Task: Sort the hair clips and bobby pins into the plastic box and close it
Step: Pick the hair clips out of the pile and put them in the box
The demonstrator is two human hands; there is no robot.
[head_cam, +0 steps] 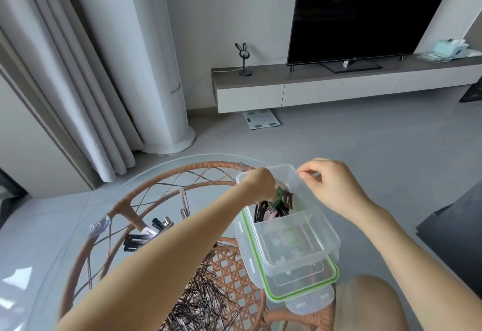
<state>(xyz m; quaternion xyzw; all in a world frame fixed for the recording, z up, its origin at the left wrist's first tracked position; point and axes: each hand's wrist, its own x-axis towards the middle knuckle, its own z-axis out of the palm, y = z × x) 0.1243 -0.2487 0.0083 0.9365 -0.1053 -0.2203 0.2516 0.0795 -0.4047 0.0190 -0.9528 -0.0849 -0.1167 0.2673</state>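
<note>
I saw a bright room in soft, even daylight with only faint shadows. White glare showed by the glass table [65, 239] at its left edge. The wide lens bowed the curtain [78, 82] and television [365, 12]. Detail was slightly soft throughout.

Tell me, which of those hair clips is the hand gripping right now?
The dark green claw clip, held by the left hand at the plastic box; the black clips lie untouched.
</note>
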